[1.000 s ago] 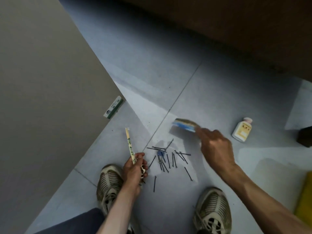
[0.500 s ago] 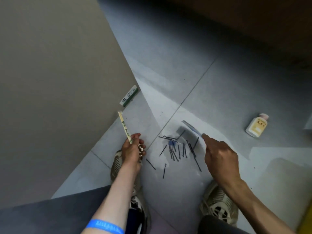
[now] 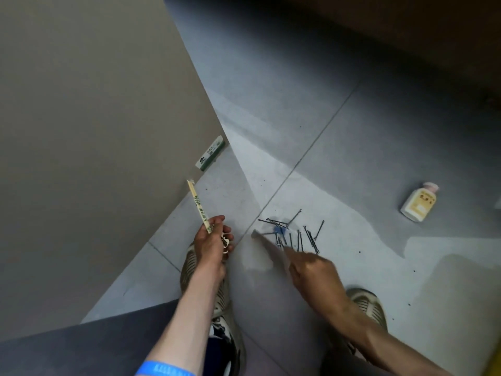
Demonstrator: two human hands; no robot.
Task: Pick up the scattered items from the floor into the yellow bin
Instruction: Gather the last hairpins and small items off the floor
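The left hand (image 3: 211, 240) is gripping a long thin wooden stick in a paper sleeve with green writing (image 3: 198, 206), with fingers curled round its low end. The stick is pointing up and away from the hand, toward the big plain grey-brown panel (image 3: 95, 131). Something small and pale is also peeking out under those fingers, but it is too small to tell what it is.

The right hand (image 3: 314, 275) is holding a flat thin grey card-like thing (image 3: 267, 241), which looks blurry. The card is sticking out past the fingertips, and its far end is touching the grey tiled floor (image 3: 352, 158).

Just beyond the right hand, a bunch of thin black hair pins (image 3: 299, 234) is lying scattered on the floor, with a small blue bit (image 3: 278, 229) among them. Far off to the right of this hand, a small white bottle with a pale yellow label and pink cap (image 3: 418, 202) is lying on its side. Beyond the left hand, a little white and green box (image 3: 210, 153) is lying against the panel. A yellow edge (image 3: 497, 359) is showing behind the right arm.
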